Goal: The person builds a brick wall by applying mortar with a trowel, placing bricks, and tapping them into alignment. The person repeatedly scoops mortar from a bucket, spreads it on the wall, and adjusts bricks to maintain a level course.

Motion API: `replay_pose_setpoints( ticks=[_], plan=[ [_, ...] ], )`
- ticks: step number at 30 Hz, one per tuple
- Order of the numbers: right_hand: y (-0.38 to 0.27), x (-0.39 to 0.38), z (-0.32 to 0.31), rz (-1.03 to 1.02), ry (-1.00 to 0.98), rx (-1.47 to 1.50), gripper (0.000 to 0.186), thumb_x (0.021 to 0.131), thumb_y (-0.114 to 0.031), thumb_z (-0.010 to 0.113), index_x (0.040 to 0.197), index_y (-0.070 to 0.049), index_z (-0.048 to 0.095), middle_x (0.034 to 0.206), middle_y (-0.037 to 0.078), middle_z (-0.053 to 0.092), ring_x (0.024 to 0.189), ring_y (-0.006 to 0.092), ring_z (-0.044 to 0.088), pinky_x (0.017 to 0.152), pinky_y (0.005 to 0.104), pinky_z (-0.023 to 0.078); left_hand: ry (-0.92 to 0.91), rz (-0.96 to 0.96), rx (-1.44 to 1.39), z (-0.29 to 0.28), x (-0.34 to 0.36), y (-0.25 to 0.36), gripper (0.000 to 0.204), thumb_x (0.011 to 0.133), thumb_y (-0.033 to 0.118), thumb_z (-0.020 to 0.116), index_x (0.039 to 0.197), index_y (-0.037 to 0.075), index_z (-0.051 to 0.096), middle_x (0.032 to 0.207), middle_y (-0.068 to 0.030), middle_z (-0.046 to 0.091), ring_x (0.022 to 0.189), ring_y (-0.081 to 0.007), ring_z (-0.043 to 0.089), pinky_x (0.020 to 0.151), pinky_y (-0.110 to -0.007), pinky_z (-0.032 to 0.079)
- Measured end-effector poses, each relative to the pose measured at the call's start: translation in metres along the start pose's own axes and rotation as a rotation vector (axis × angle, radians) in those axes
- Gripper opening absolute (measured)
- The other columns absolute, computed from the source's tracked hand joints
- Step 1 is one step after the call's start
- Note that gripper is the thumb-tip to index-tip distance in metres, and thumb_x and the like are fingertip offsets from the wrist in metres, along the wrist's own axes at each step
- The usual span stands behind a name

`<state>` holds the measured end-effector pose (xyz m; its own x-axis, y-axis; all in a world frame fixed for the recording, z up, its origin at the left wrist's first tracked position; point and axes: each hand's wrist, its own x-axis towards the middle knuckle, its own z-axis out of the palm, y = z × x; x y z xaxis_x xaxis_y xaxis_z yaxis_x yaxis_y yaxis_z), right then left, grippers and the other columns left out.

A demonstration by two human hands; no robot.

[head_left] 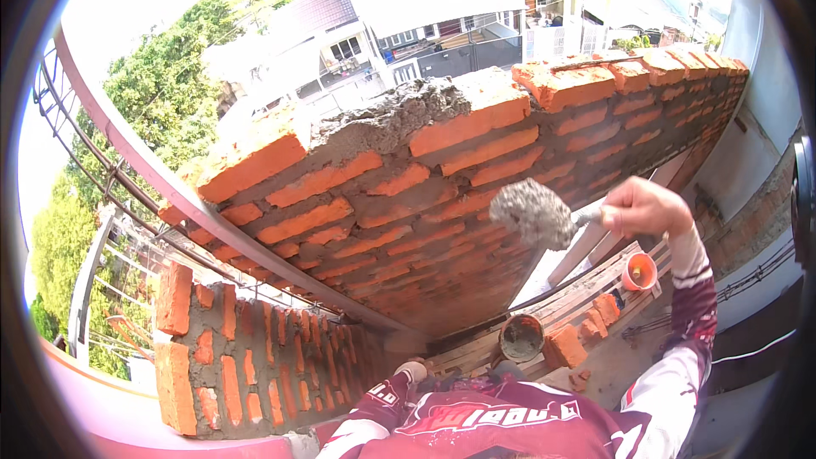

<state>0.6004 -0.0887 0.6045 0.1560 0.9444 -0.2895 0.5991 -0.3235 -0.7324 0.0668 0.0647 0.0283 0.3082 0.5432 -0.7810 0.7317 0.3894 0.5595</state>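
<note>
My right hand (646, 207) is closed round the handle of a trowel (586, 218), raised in front of the brick wall (476, 204). A thick lump of wet grey mortar (534, 212) covers its blade. Along the wall's top course, a rough bed of mortar (391, 117) fills the gap between a brick on the left (246, 161) and a brick on the right (470, 119). My left hand (413, 371) is low, close to my body by the foot of the wall; its fingers are too small and partly hidden to make out.
Below, a dark bucket of mortar (521, 338), several loose bricks (564, 347) and an orange bucket (639, 272) stand on wooden planks (557, 313). A slanting pale post (229, 234) crosses at left, beside steel rebar (102, 157) and a second brick wall (255, 365).
</note>
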Motion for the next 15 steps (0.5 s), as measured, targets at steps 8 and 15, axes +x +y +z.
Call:
replay_pose_setpoints(
  ticks=[8,15],
  plan=[
    [-0.112,0.078,-0.111,-0.469,0.436,-0.300,0.038,0.097,-0.038,0.070,0.083,-0.003,0.072,0.065,0.002,0.064,0.059,0.0103,0.062,0.055,0.0291,0.051,0.074,0.265,0.615,0.009,0.019,-0.065,0.047,0.094,0.055,0.063,0.108,0.011,0.077,0.105,-0.0132,0.075,0.102,-0.0303,0.069,0.087,-0.045,0.053],
    [-0.087,0.116,-0.058,-0.528,0.882,-0.846,0.028,0.085,-0.031,0.074,0.104,-0.012,0.070,0.090,0.009,0.068,0.078,0.0313,0.070,0.069,0.0421,0.056,-0.002,0.048,0.741,-0.002,-0.023,-0.079,0.055,0.097,0.058,0.055,0.116,0.012,0.076,0.119,-0.0151,0.073,0.115,-0.0332,0.068,0.096,-0.046,0.052]
  ],
)
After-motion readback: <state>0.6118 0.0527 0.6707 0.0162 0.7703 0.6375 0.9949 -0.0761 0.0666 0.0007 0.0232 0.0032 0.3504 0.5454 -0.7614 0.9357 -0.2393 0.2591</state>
